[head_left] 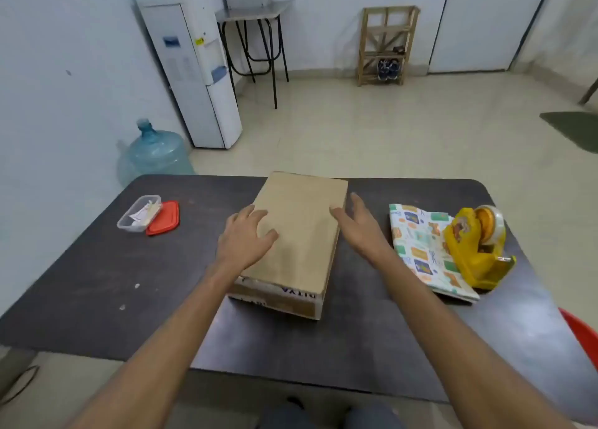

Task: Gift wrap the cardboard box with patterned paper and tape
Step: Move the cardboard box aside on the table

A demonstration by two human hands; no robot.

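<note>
A plain brown cardboard box (301, 221) lies flat in the middle of the dark table (81, 267), its long side running away from me. My left hand (246, 241) rests with spread fingers on the box's left edge and top. At the box's right edge my right hand (357, 226) is flat and open, thumb touching the top. Folded patterned paper (417, 250) lies to the right of the box. A yellow tape dispenser (475, 247) with a roll of clear tape stands on the paper's right part.
A clear plastic container (139, 213) with small items and its red lid (163, 217) sit at the table's far left. Beyond the table are a water bottle (155, 150) on the floor, a water dispenser (194, 69) and a wooden rack (386, 45). A red chair edge (582, 335) shows at right.
</note>
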